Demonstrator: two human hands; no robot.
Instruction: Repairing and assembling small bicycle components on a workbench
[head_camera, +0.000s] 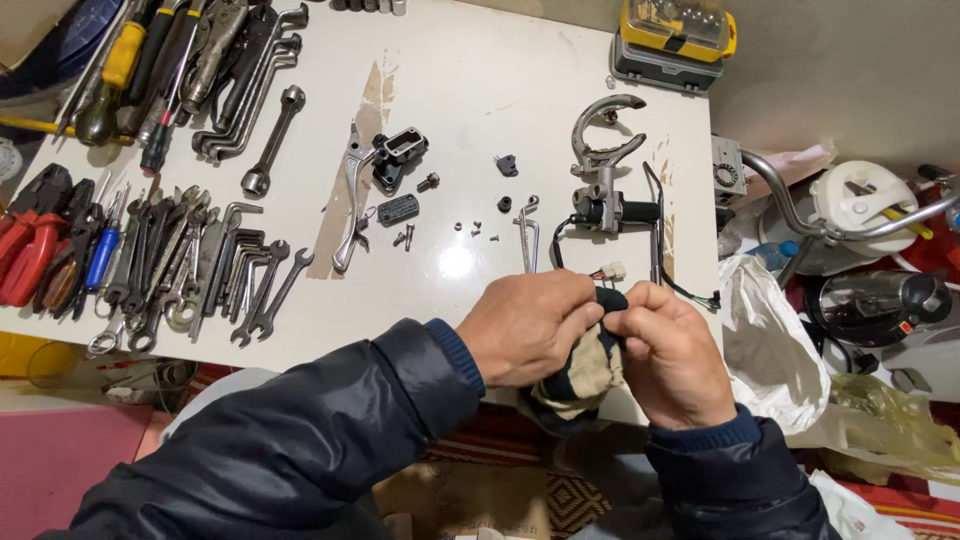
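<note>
Both hands pinch a rag (585, 375) at the table's (470, 70) near edge: left hand (530, 330) should anchor it firmly while right hand (675, 355) works its dark end in short pulls.

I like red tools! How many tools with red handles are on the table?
2 that I can tell: red-handled pliers at the table's left edge, and a red-handled screwdriver in the pile at the top left. More may be hidden in that pile.
</note>
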